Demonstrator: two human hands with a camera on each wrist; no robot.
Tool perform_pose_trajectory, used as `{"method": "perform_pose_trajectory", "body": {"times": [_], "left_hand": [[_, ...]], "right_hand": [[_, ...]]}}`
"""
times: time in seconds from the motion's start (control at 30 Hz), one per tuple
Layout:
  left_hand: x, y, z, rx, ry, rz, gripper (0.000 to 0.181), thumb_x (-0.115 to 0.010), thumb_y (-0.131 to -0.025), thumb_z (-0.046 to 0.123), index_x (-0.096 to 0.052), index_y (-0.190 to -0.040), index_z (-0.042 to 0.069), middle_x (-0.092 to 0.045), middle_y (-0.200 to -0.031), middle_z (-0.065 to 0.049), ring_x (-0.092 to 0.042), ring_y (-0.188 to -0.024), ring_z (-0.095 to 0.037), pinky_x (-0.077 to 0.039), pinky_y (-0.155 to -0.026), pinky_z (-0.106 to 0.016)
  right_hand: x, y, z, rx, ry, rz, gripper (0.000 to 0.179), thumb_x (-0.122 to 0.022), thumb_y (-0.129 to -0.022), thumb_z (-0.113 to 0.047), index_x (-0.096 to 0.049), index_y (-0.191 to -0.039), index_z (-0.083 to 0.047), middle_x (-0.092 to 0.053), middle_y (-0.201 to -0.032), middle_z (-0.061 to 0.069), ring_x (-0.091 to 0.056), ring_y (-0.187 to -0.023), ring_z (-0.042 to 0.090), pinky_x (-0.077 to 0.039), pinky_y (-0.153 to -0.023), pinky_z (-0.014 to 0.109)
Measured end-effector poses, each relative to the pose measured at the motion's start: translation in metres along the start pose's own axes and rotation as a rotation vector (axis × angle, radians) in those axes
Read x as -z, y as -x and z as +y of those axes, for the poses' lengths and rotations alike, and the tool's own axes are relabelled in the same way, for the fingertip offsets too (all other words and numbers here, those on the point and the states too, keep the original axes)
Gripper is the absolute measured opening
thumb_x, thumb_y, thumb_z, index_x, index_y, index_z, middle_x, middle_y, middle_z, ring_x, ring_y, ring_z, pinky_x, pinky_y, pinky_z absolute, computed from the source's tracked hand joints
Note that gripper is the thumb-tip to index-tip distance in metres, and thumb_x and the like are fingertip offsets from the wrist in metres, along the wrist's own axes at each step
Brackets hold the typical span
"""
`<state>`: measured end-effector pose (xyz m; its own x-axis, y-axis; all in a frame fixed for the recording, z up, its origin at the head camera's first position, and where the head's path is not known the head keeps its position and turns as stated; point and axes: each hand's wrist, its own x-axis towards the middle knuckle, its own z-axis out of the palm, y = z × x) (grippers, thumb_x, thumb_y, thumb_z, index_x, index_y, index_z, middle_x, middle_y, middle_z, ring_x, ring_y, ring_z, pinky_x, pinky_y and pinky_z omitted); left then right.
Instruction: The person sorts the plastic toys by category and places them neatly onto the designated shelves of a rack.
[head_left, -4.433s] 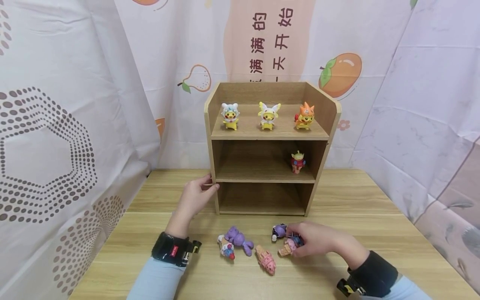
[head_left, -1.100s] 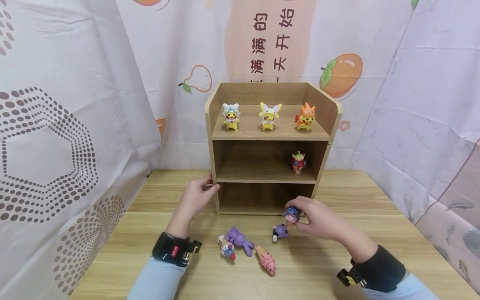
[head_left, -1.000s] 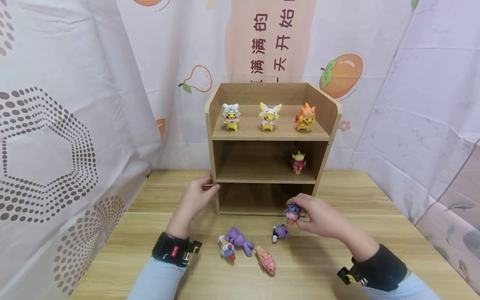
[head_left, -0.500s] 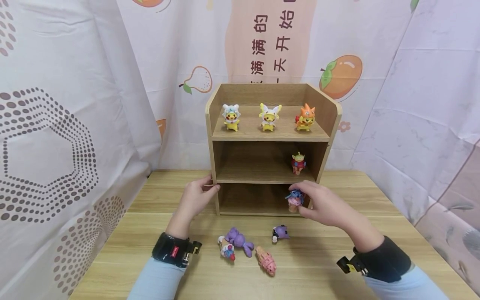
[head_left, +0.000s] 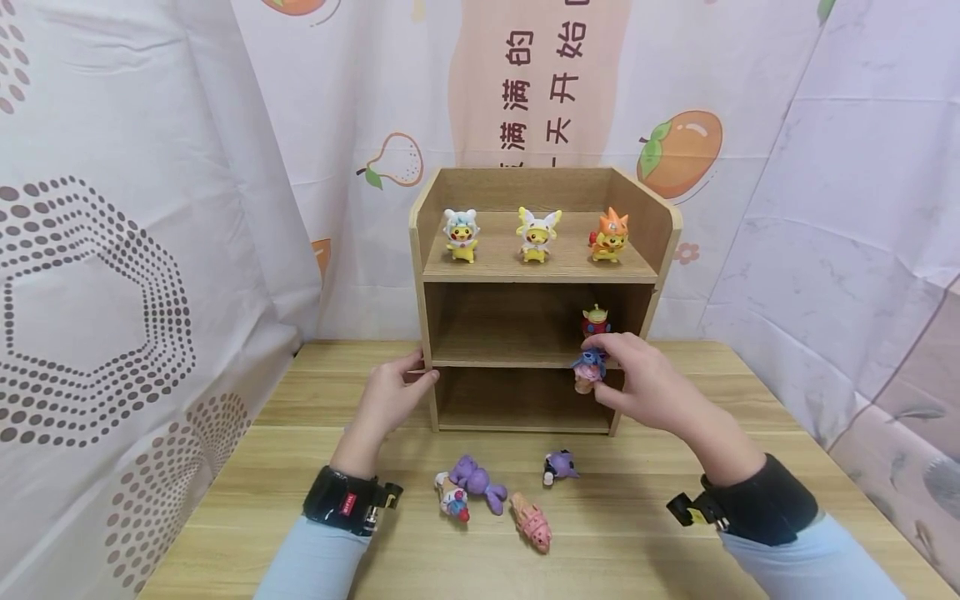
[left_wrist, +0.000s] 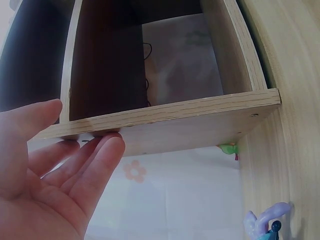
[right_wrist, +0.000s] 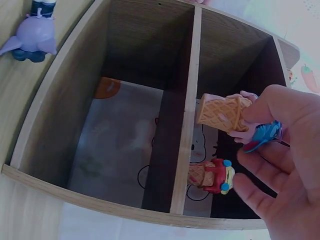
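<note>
My right hand (head_left: 637, 379) pinches an ice-cream-cone figurine (head_left: 587, 372) with a blue character on top, between thumb and fingers. It is upright in front of the right end of the middle shelf board. In the right wrist view, the figurine's waffle cone (right_wrist: 217, 114) juts from my fingertips, beside a red-and-green alien figurine (right_wrist: 215, 176) that stands in the middle compartment. My left hand (head_left: 390, 396) holds the left side panel of the small wooden shelf (head_left: 525, 273), with the thumb at the front edge and the fingers against its outer face (left_wrist: 175, 137).
Three yellow figurines in costume hoods, the middle one white-hooded (head_left: 536, 236), stand on the top tier. On the table (head_left: 315, 550) lie a purple bear figurine (head_left: 478, 483), a clown-like cone figurine (head_left: 452, 497), a pink ice-cream figurine (head_left: 532, 522) and a purple-and-black figurine (head_left: 559, 467).
My right hand has picked the blue-topped cone figurine off the table, turned it upright and raised it to the middle board. The left hand stays on the shelf's side.
</note>
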<state>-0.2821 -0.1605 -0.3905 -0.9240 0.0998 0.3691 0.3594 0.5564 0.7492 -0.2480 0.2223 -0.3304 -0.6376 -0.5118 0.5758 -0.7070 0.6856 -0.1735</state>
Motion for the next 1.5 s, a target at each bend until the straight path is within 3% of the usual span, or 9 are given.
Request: {"method": "perform_pose_trajectory", "body": {"times": [0.53,1.0,1.2,1.5], "left_hand": [[0.001,0.000,-0.001,-0.002,-0.008,0.004,0.056,-0.073,-0.096,0.026,-0.057,-0.141,-0.004,-0.067,-0.127,-0.021,-0.071,-0.105,-0.031,-0.059,-0.089,-0.044],[0.002,-0.001,-0.004,-0.002,-0.018,0.009,0.056,-0.073,-0.096,0.027,-0.057,-0.141,-0.003,-0.066,-0.128,-0.022,-0.071,-0.105,-0.031,-0.059,-0.088,-0.043],[0.001,0.000,-0.003,0.007,-0.016,0.005,0.056,-0.072,-0.096,0.028,-0.057,-0.141,-0.002,-0.067,-0.127,-0.021,-0.071,-0.105,-0.031,-0.058,-0.090,-0.044],[0.000,-0.001,-0.002,0.000,-0.012,0.003,0.057,-0.073,-0.096,0.027,-0.057,-0.141,-0.002,-0.068,-0.127,-0.020,-0.071,-0.105,-0.030,-0.058,-0.091,-0.044]], "right_hand": [[0.005,-0.023,0.001,0.118,0.047,0.122,0.051,-0.085,-0.075,-0.001,-0.063,-0.122,-0.002,-0.066,-0.108,0.012,-0.063,-0.096,0.028,-0.057,-0.079,0.048],[0.003,-0.049,0.007,0.196,0.085,0.107,0.050,-0.088,-0.073,-0.004,-0.065,-0.117,0.000,-0.069,-0.103,0.013,-0.062,-0.095,0.032,-0.053,-0.082,0.049],[0.002,-0.059,0.008,0.174,0.131,0.069,0.046,-0.086,-0.075,-0.008,-0.066,-0.116,-0.004,-0.070,-0.097,0.008,-0.059,-0.087,0.031,-0.048,-0.074,0.047],[0.000,-0.069,0.006,0.073,0.165,-0.048,0.045,-0.086,-0.078,-0.013,-0.064,-0.117,-0.008,-0.070,-0.102,0.010,-0.060,-0.098,0.035,-0.046,-0.083,0.056]]}}
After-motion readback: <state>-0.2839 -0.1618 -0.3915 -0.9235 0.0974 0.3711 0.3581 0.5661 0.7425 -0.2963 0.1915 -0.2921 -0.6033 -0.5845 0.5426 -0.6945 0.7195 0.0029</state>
